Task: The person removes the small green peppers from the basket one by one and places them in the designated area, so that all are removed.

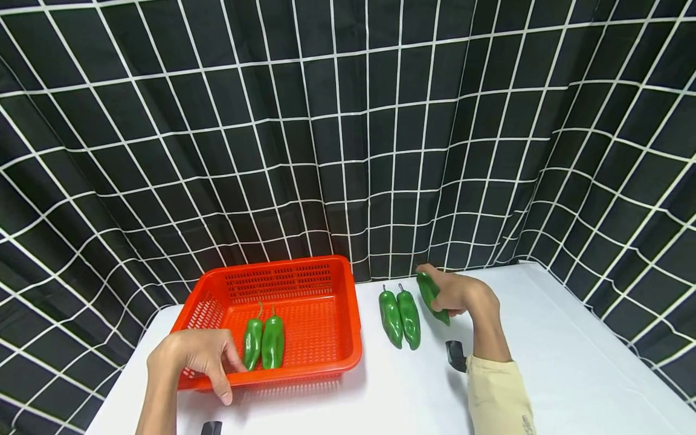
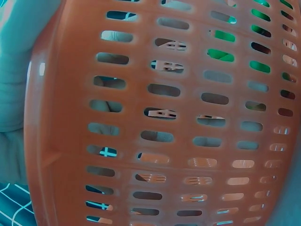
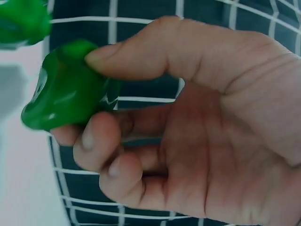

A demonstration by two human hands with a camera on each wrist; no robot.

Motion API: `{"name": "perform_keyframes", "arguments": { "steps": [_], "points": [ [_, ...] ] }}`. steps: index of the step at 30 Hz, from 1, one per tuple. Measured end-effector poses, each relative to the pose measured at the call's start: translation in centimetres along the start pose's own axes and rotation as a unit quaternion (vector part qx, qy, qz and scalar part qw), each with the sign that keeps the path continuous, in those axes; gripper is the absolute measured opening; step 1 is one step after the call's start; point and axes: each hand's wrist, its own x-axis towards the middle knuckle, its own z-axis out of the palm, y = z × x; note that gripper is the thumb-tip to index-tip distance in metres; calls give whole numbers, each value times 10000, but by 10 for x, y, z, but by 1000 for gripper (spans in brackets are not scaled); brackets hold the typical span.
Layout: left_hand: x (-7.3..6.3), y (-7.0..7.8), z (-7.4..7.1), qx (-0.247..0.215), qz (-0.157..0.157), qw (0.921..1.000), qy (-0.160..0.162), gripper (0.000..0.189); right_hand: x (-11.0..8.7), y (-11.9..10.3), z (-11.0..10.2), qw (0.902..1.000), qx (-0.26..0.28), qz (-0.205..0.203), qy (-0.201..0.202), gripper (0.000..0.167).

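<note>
Presumably for steadiness, the left hand (image 1: pixel 198 353) grips the red basket (image 1: pixel 304 370) by its rim; the right hand (image 1: pixel 462 293) pinches a green chili pepper (image 1: pixel 427 289) between its fingers (image 3: pixel 99 141).

Behind everything we see a black fabric curtain (image 1: pixel 353 139) patterned with a grid of thin white lines, filling the upper part of the head view and continuing along the left and right sides. Its lines bend and waver where the cloth creases. Below it we have a smooth, flat white tabletop (image 1: pixel 565 350), its far edge running close along the curtain and its back right corner showing. Soft-edged, pale shadows on the white surface show us diffuse light.
</note>
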Motion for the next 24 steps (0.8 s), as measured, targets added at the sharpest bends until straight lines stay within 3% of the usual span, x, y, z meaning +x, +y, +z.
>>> {"name": "perform_keyframes", "arguments": {
  "steps": [4, 12, 15, 19, 24],
  "points": [
    [1, -2, 0, -62, 189, 9998, -84, 39, 11, 11, 8, 9990, 132, 428, -34, 94],
    [1, -3, 1, -119, 216, 9997, -71, 39, 28, 22, 20, 9960, 477, 726, -220, 107],
    [1, -3, 1, -90, 159, 9998, -61, 39, 31, 24, 24, 9956, 487, 765, -213, 92],
    [1, -3, 0, -69, 111, 9999, -33, 39, 31, 26, 27, 9954, 574, 736, -236, 53],
    [1, -2, 0, -28, 104, 9999, -3, 39, 30, 28, 26, 9948, 680, 709, -254, 49]
  ]
}}
